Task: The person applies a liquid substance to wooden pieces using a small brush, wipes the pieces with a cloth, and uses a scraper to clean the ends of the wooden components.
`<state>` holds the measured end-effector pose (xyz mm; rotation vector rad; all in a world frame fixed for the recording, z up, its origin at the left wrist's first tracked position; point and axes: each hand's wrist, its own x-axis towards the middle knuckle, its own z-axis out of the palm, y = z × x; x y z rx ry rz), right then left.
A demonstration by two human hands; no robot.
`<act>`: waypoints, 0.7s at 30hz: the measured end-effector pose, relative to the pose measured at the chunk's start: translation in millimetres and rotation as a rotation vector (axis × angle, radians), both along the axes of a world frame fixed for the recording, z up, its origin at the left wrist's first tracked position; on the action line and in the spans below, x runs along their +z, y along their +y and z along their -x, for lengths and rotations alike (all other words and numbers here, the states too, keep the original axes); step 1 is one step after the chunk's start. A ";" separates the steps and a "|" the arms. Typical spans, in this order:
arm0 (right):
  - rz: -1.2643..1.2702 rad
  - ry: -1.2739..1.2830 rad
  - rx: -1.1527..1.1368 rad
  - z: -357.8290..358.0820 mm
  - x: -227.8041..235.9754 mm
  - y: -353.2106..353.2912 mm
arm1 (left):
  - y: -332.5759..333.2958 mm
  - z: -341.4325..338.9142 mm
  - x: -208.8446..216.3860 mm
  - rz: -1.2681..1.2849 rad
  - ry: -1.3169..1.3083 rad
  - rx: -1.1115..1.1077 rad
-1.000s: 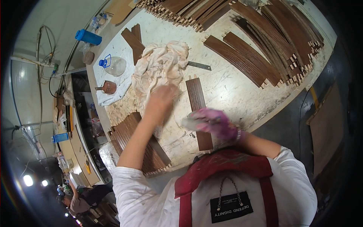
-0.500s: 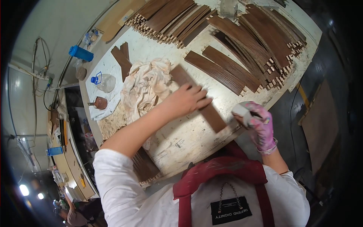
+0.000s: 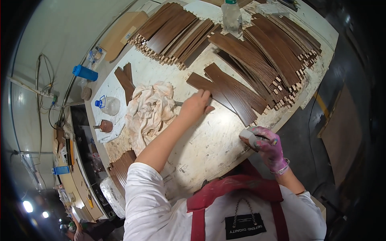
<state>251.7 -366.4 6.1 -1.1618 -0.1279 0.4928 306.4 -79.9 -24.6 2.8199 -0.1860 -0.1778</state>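
My bare left hand [image 3: 196,105] reaches over the worktable, fingers bent at the near edge of a dark brown wooden slat [image 3: 221,98]. Its thumb stands apart, and I see nothing between thumb and fingers. Another slat [image 3: 237,89] lies across the first at an angle. Beside this hand a short dark edge shows next to a crumpled pale cloth [image 3: 150,112]; the forearm may hide more of it. At the table's front edge my right hand [image 3: 269,148], in a pink-stained glove, grips a whitish block [image 3: 250,139] with a brown underside.
Stacks of brown slats stand at the back [image 3: 171,32] and right [image 3: 277,52], with a clear bottle [image 3: 232,18] between them. A blue-capped jug [image 3: 110,105] and a brown cup [image 3: 106,125] stand left. More slats [image 3: 122,168] lie by my left elbow.
The slat under my left hand half a second ago no longer shows there. That hand is now beside the two slats further back. My right hand still grips the block. The view has shifted.
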 end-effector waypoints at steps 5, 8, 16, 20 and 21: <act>0.044 -0.136 0.080 -11.6 7.7 10.3 | -16.4 -23.0 -20.3 0.017 -0.209 -0.076; 0.037 -0.107 0.106 -13.2 9.7 16.0 | -18.4 -37.0 -12.4 0.009 -0.186 -0.063; 0.165 -0.228 0.200 -8.3 -5.4 20.8 | 71.8 78.3 38.3 -0.182 -0.279 0.392; 0.143 -0.151 0.298 1.5 0.8 36.9 | 123.5 165.2 -6.8 -0.317 -0.158 0.607; 0.149 -0.212 0.350 1.3 2.8 41.8 | 133.0 172.9 -16.5 -0.246 -0.162 0.568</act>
